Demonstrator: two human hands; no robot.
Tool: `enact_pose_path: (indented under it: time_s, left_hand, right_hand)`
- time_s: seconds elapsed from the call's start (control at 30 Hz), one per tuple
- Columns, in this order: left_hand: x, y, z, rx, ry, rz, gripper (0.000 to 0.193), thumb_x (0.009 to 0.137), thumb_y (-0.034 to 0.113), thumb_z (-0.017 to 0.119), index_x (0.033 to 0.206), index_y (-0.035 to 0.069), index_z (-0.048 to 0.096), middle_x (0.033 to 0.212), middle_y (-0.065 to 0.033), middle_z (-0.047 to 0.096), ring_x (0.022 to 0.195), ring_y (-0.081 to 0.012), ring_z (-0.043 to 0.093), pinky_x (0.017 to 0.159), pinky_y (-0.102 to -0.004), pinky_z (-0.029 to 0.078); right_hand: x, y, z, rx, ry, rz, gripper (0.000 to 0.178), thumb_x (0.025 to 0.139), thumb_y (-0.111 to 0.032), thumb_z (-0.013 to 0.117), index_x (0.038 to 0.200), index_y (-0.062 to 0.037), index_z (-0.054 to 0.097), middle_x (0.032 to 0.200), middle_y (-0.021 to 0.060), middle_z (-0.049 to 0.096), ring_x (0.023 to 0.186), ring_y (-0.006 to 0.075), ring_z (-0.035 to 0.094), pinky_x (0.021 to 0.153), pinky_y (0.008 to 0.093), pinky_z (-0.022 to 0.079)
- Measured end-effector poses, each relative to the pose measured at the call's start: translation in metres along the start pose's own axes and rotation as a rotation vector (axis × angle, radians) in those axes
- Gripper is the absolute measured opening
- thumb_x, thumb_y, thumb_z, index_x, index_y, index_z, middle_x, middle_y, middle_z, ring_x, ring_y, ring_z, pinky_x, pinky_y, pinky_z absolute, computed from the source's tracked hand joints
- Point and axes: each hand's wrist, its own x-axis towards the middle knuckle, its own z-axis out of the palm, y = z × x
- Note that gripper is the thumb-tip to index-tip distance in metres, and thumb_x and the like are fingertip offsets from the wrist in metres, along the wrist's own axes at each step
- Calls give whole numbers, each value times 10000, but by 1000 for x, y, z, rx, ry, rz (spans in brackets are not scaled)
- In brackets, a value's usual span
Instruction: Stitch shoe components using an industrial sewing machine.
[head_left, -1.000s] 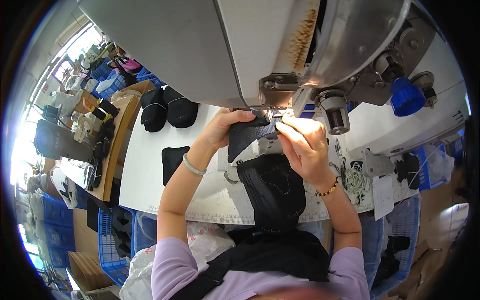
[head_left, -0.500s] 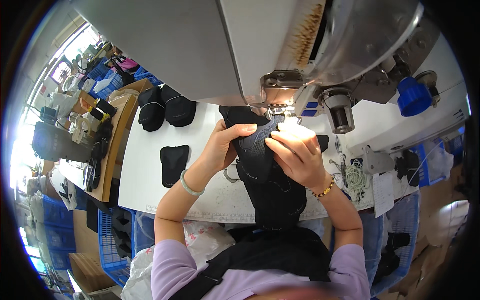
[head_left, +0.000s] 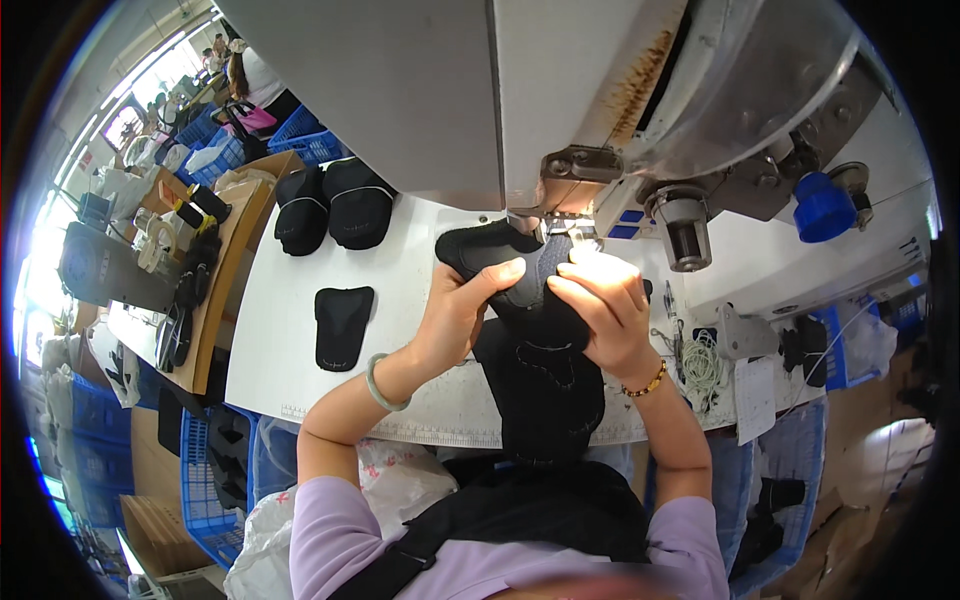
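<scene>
A black padded fabric piece (head_left: 515,285) with a grey inset lies under the needle area (head_left: 567,222) of a sewing machine (head_left: 575,180). My left hand (head_left: 455,310) is closed on its left side, thumb on top and fingers underneath. Close to the lit needle, my right hand (head_left: 612,310) pinches the piece's right side with bent fingers. Below both hands, more black shaped pieces (head_left: 548,405) with light stitch marks lie overlapped, reaching over the table's front edge. The needle tip is lost in glare.
Two tied bundles of black pieces (head_left: 300,212) (head_left: 359,205) and a single black piece (head_left: 343,328) lie on the white table (head_left: 270,340) at left. Tangled pale thread (head_left: 704,365) lies at right. Blue baskets (head_left: 210,480) flank my seat. Another person (head_left: 262,80) is far left.
The fabric piece has turned under the needle, and its rounded end now points further left. Both hands still hold it. The whole view has shifted slightly.
</scene>
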Motion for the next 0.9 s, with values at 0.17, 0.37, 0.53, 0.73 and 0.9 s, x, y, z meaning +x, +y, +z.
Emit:
enact_pose_path:
  time_s: [0.17,0.37,0.53,0.73,0.9]
  left_hand:
    - [-10,-5,6,149,1,86,180,870,113,632,1013,4,639,923,-15,656,836,-78,591,767,-230,468]
    - [-13,-12,14,139,21,93,181,881,118,631,1010,-9,634,931,-18,657,844,-80,587,767,-230,471]
    - [-15,-13,28,199,33,142,192,892,110,626,1035,-19,623,952,-23,653,854,-80,583,775,-238,475]
    - [-8,-10,22,201,7,144,208,882,103,637,1042,-27,612,958,-25,648,853,-80,579,755,-240,483]
    - [3,-1,16,289,40,135,221,838,87,653,1030,-6,594,915,-14,624,834,-81,565,752,-234,472]
  right_hand:
    - [1,9,-7,94,36,29,359,700,-136,665,1053,-76,660,1073,32,622,899,189,568,783,332,432]
    - [4,16,-11,239,49,84,300,701,-87,691,998,-53,669,1007,72,638,880,233,595,766,317,484]
    - [0,26,-16,351,7,213,258,701,-32,709,956,-38,670,995,106,648,900,234,626,790,294,499]
    - [1,22,-15,310,-30,250,284,690,-49,731,969,-53,673,1024,92,650,940,230,624,811,295,496]
    - [0,20,-14,302,-30,230,307,691,-65,740,992,-58,680,1036,88,645,931,240,630,796,311,515]
